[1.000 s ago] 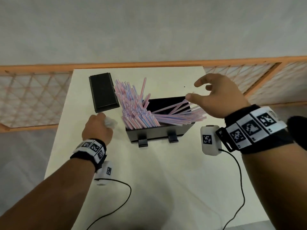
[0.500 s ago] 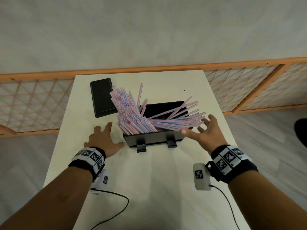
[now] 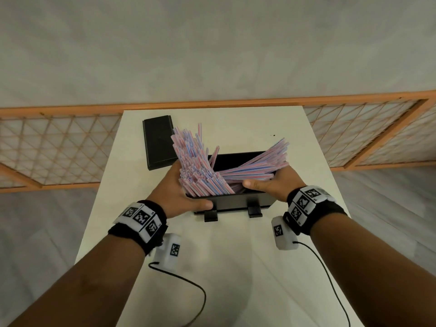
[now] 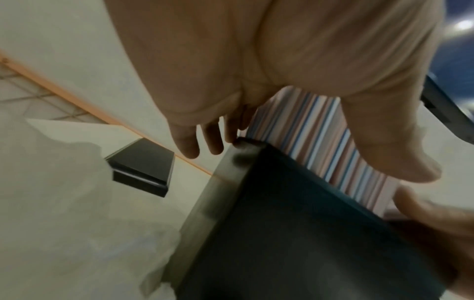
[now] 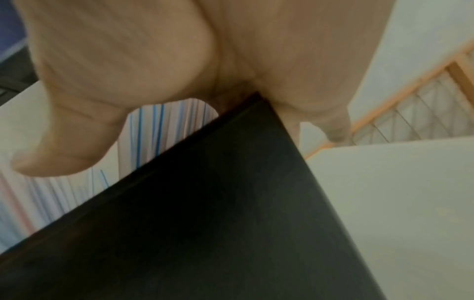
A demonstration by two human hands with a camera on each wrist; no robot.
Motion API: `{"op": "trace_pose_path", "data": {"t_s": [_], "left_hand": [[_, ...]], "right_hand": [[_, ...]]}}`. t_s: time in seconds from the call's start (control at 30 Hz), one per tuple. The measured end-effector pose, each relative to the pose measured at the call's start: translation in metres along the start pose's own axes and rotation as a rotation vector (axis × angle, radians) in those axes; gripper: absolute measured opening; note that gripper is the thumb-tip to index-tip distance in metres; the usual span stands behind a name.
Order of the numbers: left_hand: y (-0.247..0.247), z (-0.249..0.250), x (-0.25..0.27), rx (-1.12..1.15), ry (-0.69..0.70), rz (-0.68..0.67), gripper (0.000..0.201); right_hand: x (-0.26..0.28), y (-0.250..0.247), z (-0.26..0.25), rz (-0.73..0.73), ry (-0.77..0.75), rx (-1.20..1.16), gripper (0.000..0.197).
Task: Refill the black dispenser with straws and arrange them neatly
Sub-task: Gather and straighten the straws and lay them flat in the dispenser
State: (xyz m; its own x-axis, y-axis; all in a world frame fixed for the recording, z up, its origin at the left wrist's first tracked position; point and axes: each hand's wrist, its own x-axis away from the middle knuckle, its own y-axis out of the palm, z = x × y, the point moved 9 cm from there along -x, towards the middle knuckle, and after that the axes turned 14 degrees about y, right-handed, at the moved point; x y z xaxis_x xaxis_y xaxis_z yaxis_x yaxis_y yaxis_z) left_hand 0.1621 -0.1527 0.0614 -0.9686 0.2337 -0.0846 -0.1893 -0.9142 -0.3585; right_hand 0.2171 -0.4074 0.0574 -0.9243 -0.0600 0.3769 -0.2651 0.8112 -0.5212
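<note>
**Black dispenser held at both ends, straws still untidy**

Black plastic is the material of the dispenser (image 3: 236, 201), an open box that stands near the centre of the pale surface (image 3: 236, 267) on two small feet at its front edge. It is filled with thin straws (image 3: 200, 171) striped in pink, blue and white. They lie in two groups. One thick bundle leans out over the left end of the box and points toward 11 o'clock. A flatter bundle lies across the box and fans out over the right end, toward 2 o'clock. A few single straws stand higher than the rest.

The left hand (image 3: 181, 194) is at the 9 o'clock end of the dispenser. Its palm lies against the leaning bundle, the thumb curls along the front wall of the box, and in the left wrist view the fingers (image 4: 187, 142) reach over the far corner, so this hand is clamped on the box and the straws together. The right hand (image 3: 273, 182) is at the 3 o'clock end. Its thumb lies over the front rim on the straws and the palm presses on the end wall; the fingers are hidden behind the straws.

At 11 o'clock from the dispenser, a flat black lid (image 3: 158, 142) lies on the surface, partly behind the leaning straws. An orange wooden lattice screen (image 3: 59, 147) stands beyond the far edge of the surface.
</note>
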Motion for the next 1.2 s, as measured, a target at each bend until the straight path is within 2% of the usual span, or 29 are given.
{"op": "trace_pose_path", "data": {"t_s": [0.07, 0.13, 0.2, 0.3, 0.37, 0.5, 0.63, 0.7, 0.83, 0.9, 0.97, 1.03, 1.1, 1.2], "left_hand": [[0.003, 0.003, -0.003, 0.057, 0.024, 0.017, 0.114], [0.006, 0.001, -0.004, 0.089, 0.024, 0.038, 0.115], [0.007, -0.001, -0.002, 0.089, 0.027, 0.055, 0.115], [0.007, -0.006, 0.001, 0.115, 0.020, 0.094, 0.116], [0.008, -0.006, 0.001, 0.136, 0.021, 0.102, 0.116], [0.008, -0.006, -0.003, 0.174, 0.030, 0.125, 0.108], [0.007, -0.006, -0.003, 0.214, 0.041, 0.152, 0.106], [0.009, -0.008, -0.002, 0.236, 0.041, 0.153, 0.107], [0.011, -0.005, -0.008, 0.243, 0.057, 0.172, 0.106], [0.011, -0.002, -0.011, 0.257, 0.060, 0.203, 0.109], [0.008, -0.001, -0.009, 0.178, 0.048, 0.256, 0.129], [0.004, -0.003, -0.002, 0.078, -0.054, 0.298, 0.143], [0.006, -0.002, 0.002, 0.088, -0.085, 0.301, 0.133], [0.018, -0.005, -0.004, 0.219, -0.045, 0.233, 0.111]], "right_hand": [[-0.015, -0.001, 0.004, 0.058, 0.073, 0.292, 0.111], [-0.019, -0.003, -0.001, 0.110, 0.137, 0.588, 0.131], [-0.017, 0.000, -0.020, 0.105, 0.096, 0.622, 0.138], [-0.011, 0.007, -0.046, 0.108, -0.013, 0.411, 0.141], [-0.010, 0.017, -0.063, 0.103, -0.086, 0.301, 0.135], [-0.004, 0.052, -0.094, 0.004, -0.201, 0.072, 0.108], [-0.007, 0.075, -0.096, -0.063, -0.161, -0.186, 0.087], [-0.011, 0.083, -0.096, -0.111, -0.144, -0.229, 0.079], [-0.013, 0.090, -0.099, -0.162, -0.120, -0.183, 0.051], [-0.011, 0.092, -0.106, -0.176, -0.135, -0.167, 0.046], [-0.003, 0.092, -0.120, -0.188, -0.217, -0.154, 0.049], [0.001, 0.090, -0.130, -0.166, -0.296, -0.106, 0.049], [0.001, 0.088, -0.130, -0.132, -0.333, -0.032, 0.046], [-0.002, 0.085, -0.118, -0.059, -0.347, 0.056, 0.047]]}}
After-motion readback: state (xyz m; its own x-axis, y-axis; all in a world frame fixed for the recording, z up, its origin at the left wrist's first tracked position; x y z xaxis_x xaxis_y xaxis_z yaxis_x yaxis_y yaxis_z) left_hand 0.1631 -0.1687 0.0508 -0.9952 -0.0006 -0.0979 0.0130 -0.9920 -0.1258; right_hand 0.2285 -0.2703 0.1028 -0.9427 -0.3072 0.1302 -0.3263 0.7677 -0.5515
